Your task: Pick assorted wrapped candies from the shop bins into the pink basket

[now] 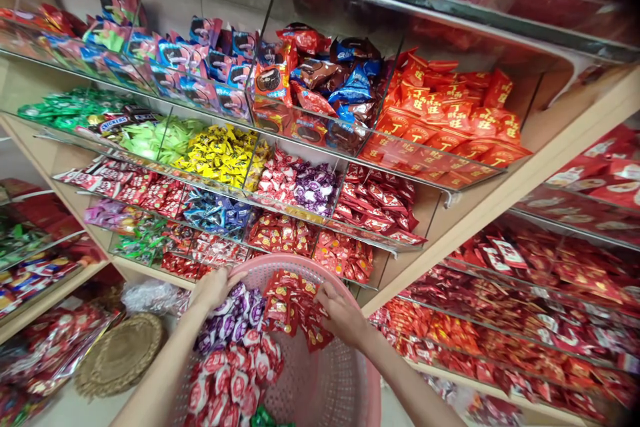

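Observation:
A round pink plastic basket (280, 265) with a perforated wall sits low in front of me, and its far rim passes just below the shelves. My left hand (214, 288) is at that rim and seems to grip it, next to a heap of purple-and-white wrapped sweets (231, 315). Below those lie red-and-white wrapped sweets (231, 380). My right hand (341, 315) is pressed on a bunch of small red-and-orange packets (293, 307) in the basket, and I cannot tell whether its fingers hold them.
Sloping wooden shelves (500, 200) with clear dividers hold many bins of wrapped sweets and snacks, including Snickers bars (117, 123). More red packets (540, 300) fill shelves on the right. A round woven mat (120, 355) and a clear plastic bag (150, 297) lie at lower left.

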